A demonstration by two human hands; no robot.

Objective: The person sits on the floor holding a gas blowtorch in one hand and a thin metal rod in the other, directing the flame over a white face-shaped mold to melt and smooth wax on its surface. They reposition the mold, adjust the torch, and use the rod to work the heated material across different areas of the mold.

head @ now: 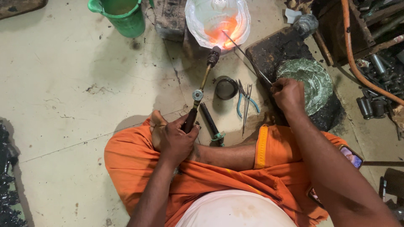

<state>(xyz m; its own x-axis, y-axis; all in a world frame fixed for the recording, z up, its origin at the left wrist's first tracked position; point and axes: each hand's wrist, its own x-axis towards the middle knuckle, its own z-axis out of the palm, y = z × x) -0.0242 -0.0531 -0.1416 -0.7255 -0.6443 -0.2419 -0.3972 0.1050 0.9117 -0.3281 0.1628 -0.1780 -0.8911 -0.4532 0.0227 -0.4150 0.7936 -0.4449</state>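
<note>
Gripped firmly: stiff, weighty brass torch (201,86) by its dark handle in left hand (176,141), nozzle at the glowing white bowl (217,21); thin rigid metal rod (248,56) pinched near its cool end in right hand (288,94), likely hot-tipped

Pliers (242,101), tin (226,88) between hands.

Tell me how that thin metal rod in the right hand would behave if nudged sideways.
The thin metal rod looks long and slender, so it would probably flex and spring back. Held only at its near end by the right hand, its far tip in the glowing white bowl would likely swing widely. Probably light.
</note>
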